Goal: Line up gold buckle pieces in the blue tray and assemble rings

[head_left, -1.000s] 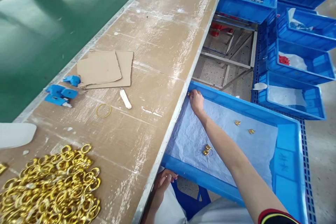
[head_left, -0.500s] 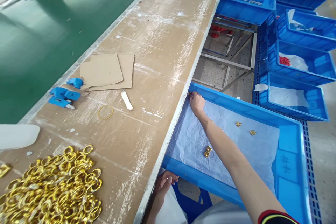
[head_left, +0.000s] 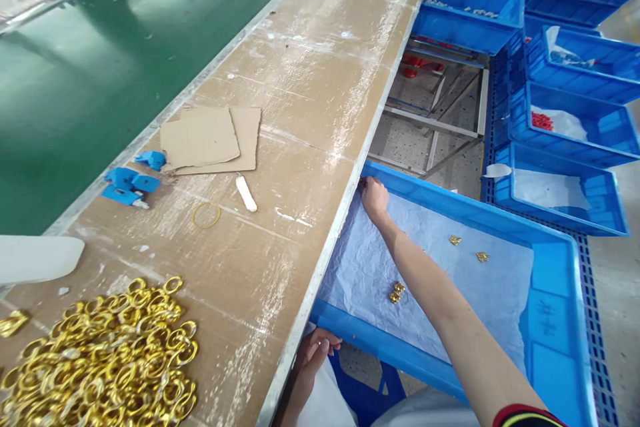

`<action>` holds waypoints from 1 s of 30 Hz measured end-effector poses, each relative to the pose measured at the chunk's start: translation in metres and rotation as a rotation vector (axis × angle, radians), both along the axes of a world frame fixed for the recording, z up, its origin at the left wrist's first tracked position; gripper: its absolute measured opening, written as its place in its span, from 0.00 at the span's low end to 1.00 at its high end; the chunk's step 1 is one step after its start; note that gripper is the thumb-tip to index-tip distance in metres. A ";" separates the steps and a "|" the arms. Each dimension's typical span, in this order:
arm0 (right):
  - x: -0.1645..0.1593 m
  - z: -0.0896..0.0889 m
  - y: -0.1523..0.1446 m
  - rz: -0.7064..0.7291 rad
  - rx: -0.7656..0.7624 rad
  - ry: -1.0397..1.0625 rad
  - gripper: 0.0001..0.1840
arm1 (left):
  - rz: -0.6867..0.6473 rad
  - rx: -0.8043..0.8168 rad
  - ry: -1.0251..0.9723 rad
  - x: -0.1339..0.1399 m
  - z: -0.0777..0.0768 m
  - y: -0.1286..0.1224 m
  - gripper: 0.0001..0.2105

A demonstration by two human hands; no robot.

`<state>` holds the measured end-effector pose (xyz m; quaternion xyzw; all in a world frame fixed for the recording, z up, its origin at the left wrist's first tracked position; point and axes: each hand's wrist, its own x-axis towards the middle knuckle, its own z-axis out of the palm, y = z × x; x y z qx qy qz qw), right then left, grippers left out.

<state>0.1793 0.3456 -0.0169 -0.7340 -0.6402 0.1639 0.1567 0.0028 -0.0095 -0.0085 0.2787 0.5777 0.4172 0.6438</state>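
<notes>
My right hand (head_left: 375,197) reaches across the blue tray (head_left: 555,293) to its far left corner, beside the table edge. Its fingers are bent together around something small, mostly hidden by the hand. White paper (head_left: 450,280) lines the tray. On the paper sit small clusters of gold rings: one pair (head_left: 397,292) left of my forearm, another cluster (head_left: 455,239) and a third (head_left: 483,257) to the right. My left hand (head_left: 314,355) is low by the tray's near rim, fingers curled and thumb against them; whatever it holds, if anything, is hidden.
A large heap of gold rings (head_left: 110,360) covers the table's near left. Further up lie cardboard pieces (head_left: 210,140), blue clamp-like tools (head_left: 127,185), a white-handled tool (head_left: 246,193) and a thin yellow band (head_left: 206,215). Blue crates (head_left: 560,193) stand at right; a metal frame (head_left: 433,120) stands beyond the tray.
The whole view has shifted slightly right and down. My right hand stays at the tray corner with only a small shift of its fingers; my left hand looks unchanged.
</notes>
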 end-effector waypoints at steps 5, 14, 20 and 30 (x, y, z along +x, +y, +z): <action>0.005 -0.003 -0.002 0.026 0.026 0.052 0.17 | 0.002 0.004 0.004 0.000 0.002 0.000 0.25; 0.008 -0.011 0.000 0.065 0.074 0.141 0.19 | -0.004 0.000 0.007 -0.001 -0.001 -0.001 0.26; 0.010 -0.019 0.001 0.091 0.123 0.199 0.19 | -0.007 -0.012 -0.008 -0.002 -0.005 -0.002 0.27; 0.009 -0.023 0.003 0.148 0.193 0.291 0.16 | -0.018 -0.010 0.010 -0.002 -0.006 -0.001 0.28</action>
